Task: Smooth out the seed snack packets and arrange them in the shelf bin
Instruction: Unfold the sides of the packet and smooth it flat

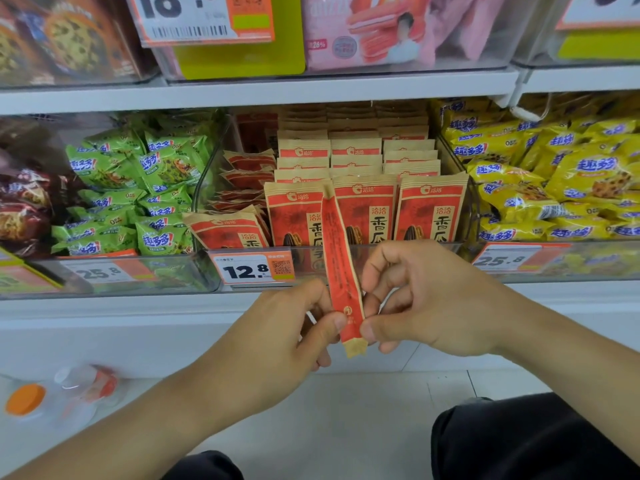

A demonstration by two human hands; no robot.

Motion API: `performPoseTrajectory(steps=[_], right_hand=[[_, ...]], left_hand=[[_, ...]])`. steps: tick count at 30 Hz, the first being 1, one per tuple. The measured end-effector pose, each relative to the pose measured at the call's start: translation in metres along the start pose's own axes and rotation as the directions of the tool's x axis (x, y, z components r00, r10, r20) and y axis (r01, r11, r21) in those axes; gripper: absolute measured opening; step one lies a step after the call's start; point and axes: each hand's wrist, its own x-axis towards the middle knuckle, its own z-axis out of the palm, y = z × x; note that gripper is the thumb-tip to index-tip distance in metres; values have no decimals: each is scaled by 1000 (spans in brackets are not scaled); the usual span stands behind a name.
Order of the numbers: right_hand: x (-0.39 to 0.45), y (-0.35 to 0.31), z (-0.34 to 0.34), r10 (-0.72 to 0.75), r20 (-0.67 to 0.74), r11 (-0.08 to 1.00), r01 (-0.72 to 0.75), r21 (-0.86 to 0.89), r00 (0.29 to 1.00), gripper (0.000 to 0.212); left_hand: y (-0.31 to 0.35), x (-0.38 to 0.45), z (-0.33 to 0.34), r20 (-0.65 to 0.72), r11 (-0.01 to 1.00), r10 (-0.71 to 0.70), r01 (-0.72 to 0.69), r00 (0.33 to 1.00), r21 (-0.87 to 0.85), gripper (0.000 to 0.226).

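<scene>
You hold one seed snack packet edge-on in front of the clear shelf bin, just below its front wall. Your left hand pinches the packet's lower end between thumb and curled fingers, and your right hand pinches the same lower end from the other side, thumb tip against the red face. The packet stands nearly upright, its top leaning slightly away from you toward the bin's front row.

Judging by how the bin looks, most of the work seems done. Three neat columns of upright packets fill the middle and right of the bin, faces forward, tops level. At the bin's left side a looser pile of packets lies tilted and overlapping, so that part probably remains to be flattened and stood up, along with the one in your hands.

The packets are flat paper-like sachets, kraft-tan at the crimped ends with a matte red printed panel; seen from the side, yours is thin and a little bowed. The bin is glossy transparent plastic with a price label on its front. Beside the bin, green cookie bags sit to its left and yellow cookie bags to its right, both shiny, puffy film.
</scene>
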Motion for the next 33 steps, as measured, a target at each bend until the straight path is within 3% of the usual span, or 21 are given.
performPoseTrajectory(steps=[4, 9, 14, 17, 21, 25, 29, 33], right_hand=[[0, 2, 6, -12, -37, 1000, 12, 19, 999, 35], [-2, 3, 22, -120, -109, 993, 119, -18, 987, 34], [0, 4, 26, -136, -90, 990, 132, -45, 987, 35], [5, 6, 16, -140, -209, 987, 119, -111, 968, 28], [15, 9, -3, -74, -376, 997, 59, -52, 924, 26], [18, 7, -13, 50, -261, 986, -7, 164, 964, 24], [16, 7, -15, 18, -210, 971, 33, 238, 978, 17], [15, 7, -16, -2, -227, 969, 57, 239, 974, 20]], left_hand=[[1, -1, 0, -36, 987, -54, 48, 998, -151, 20], [6, 0, -1, -99, 898, -162, 105, 982, -427, 55], [3, 3, -2, -69, 891, -140, 96, 988, -443, 28], [-2, 4, -4, -53, 891, -159, 120, 986, -437, 20], [-3, 3, -10, -22, 908, -144, 124, 989, -399, 18], [-6, 6, -16, -23, 915, -118, 99, 993, -391, 20], [-8, 6, -16, -21, 928, -95, 81, 995, -364, 23], [-12, 9, -11, -194, 937, -93, 21, 977, -347, 44]])
